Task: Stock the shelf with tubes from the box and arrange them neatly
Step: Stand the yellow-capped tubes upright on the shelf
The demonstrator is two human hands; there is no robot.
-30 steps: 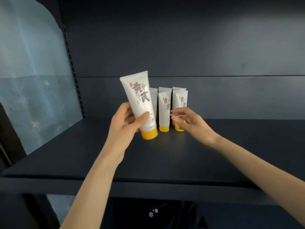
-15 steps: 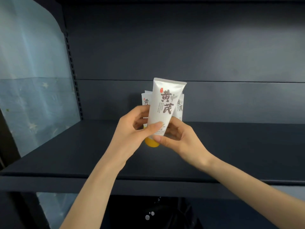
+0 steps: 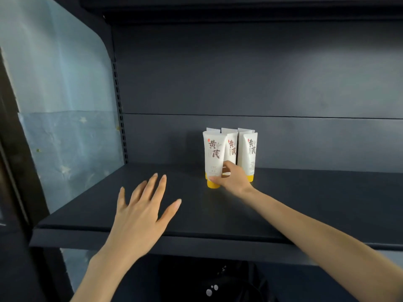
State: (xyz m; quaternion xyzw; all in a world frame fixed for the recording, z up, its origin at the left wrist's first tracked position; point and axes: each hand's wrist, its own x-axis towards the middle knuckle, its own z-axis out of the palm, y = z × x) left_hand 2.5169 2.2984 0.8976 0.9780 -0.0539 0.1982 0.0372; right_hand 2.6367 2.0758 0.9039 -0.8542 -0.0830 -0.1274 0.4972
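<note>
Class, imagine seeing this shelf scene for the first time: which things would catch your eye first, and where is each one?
First, the cluster of white plastic tubes with yellow caps standing upright mid-shelf against the dark grey metal shelf. Next, the right hand gripping the front-left tube near its cap. Then the open left hand, fingers spread, over the shelf's front left.

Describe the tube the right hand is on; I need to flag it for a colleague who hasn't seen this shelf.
On the dark shelf stands one cluster of white tubes with yellow caps. Yours is the front-left tube, nearest the camera, cap down. Unlike its neighbours, the right hand touches it near the cap.
</note>
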